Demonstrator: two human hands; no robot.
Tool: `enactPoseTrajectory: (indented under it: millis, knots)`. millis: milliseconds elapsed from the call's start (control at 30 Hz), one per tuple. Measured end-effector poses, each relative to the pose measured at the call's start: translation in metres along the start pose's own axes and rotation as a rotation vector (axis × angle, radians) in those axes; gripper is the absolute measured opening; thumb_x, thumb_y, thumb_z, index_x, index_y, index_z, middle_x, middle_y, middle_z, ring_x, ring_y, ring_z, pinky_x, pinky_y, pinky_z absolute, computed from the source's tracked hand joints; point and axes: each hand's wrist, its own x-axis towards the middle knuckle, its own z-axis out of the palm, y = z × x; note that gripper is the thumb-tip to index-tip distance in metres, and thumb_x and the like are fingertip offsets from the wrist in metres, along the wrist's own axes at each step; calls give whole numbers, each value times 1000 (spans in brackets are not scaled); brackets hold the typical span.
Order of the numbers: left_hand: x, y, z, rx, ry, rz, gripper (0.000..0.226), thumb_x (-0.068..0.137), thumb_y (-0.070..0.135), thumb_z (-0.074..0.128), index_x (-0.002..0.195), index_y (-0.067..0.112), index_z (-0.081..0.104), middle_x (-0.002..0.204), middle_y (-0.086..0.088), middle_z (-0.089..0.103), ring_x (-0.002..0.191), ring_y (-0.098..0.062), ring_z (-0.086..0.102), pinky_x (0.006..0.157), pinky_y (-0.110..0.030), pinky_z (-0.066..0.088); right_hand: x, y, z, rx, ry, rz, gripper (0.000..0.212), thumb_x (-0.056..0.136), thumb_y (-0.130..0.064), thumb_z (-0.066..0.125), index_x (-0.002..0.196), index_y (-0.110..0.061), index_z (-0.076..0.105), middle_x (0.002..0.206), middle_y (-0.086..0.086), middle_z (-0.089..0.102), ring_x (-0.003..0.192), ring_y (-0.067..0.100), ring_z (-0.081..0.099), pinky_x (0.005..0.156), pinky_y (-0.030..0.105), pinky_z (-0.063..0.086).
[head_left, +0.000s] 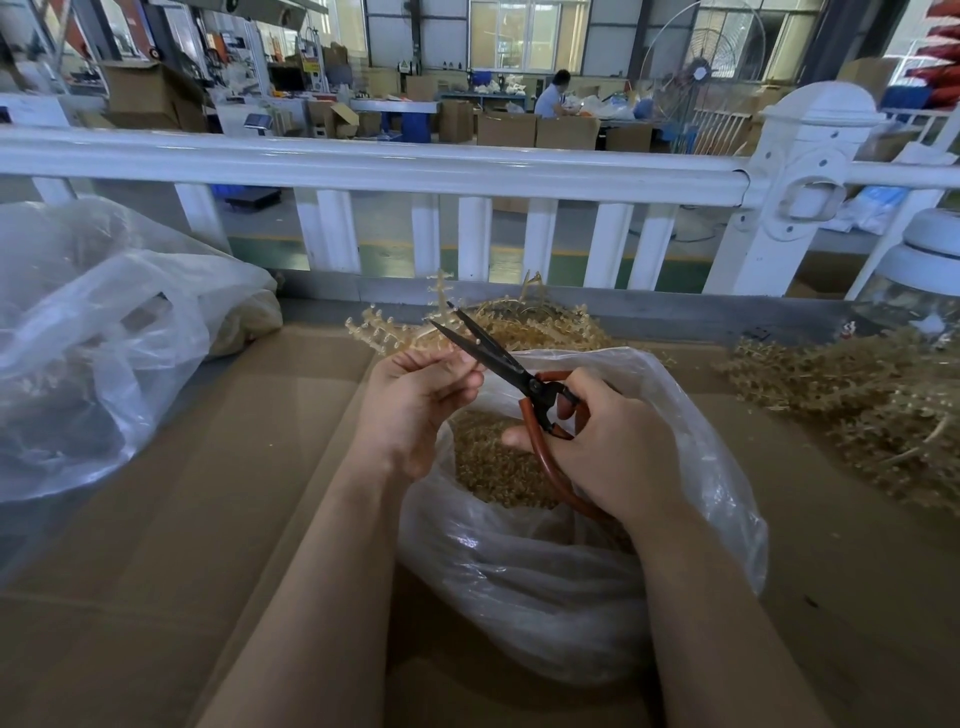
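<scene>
Since everything here turns on the open bag (571, 597) lying in the middle of the cardboard sheet (208, 493), I place the rest from it. Well to the left of the bag slumps a larger clear sack (93, 332), crumpled, its contents too blurred to name.

Just above the bag's left rim, the left hand (415, 400) pinches a pale plastic sprig (384, 325) between curled fingers and thumb. The sprig's long axis runs up and to the left from those fingertips, and its knobbed side twigs fan out beyond the bag.

Over the bag's mouth the scissors (498, 364) point up and left. Their blades are parted in a narrow V just past the left fingertips, though I cannot tell whether they touch the stem. The right hand (608, 441), above the bag's right half, grips the reddish handles with its fingers curled through and round them.

So the stem lies up and left of the right hand, across the line of the blades. (The cut, I judge, would fall close to the left fingertips, and the piece would drop among the cut bits (498, 467) in the bag.)

Well to the right of the bag lies a heap of uncut sprigs (857, 405). No brand, label or writing can be read on the scissors or on either bag.
</scene>
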Motion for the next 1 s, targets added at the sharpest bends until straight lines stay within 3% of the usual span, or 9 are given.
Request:
enactPoseTrajectory:
  millis: [200, 333, 567, 833, 1000]
  knots:
    - [0, -3, 0, 44, 8, 30, 29, 81, -3, 63, 58, 13, 72, 60, -4, 67, 60, -13, 66, 66, -23, 55, 2, 2, 1, 37, -18, -3, 65, 65, -96, 45, 92, -36, 48, 75, -23, 55, 68, -8, 54, 56, 9, 37]
    - [-1, -4, 1, 47, -26, 33, 15, 69, 8, 68, 57, 17, 73, 60, -1, 67, 60, -12, 65, 65, -21, 55, 2, 2, 1, 44, -16, -4, 66, 65, -96, 43, 89, -35, 50, 73, -22, 56, 66, -6, 56, 55, 11, 41]
    - [0, -4, -1, 4, -38, -20, 2, 71, 8, 68, 69, 9, 68, 62, -3, 65, 62, -12, 64, 65, -22, 52, 2, 2, 1, 25, 37, -31, 63, 68, -93, 45, 79, -31, 48, 64, -19, 53, 58, -3, 54, 52, 14, 43]
    - [0, -2, 1, -24, -44, -51, 11, 70, 9, 70, 61, 14, 72, 66, -4, 69, 59, -11, 63, 63, -21, 53, 1, 1, 1, 29, 49, -16, 66, 66, -89, 53, 77, -23, 53, 62, -14, 57, 56, 3, 57, 51, 20, 47]
    - [0, -3, -2, 4, -77, -68, 6, 68, 10, 72, 64, 14, 74, 68, -6, 70, 59, -12, 62, 63, -21, 54, 0, -1, 0, 32, 43, -33, 67, 68, -92, 45, 83, -27, 54, 66, -17, 57, 59, -3, 56, 53, 10, 39]
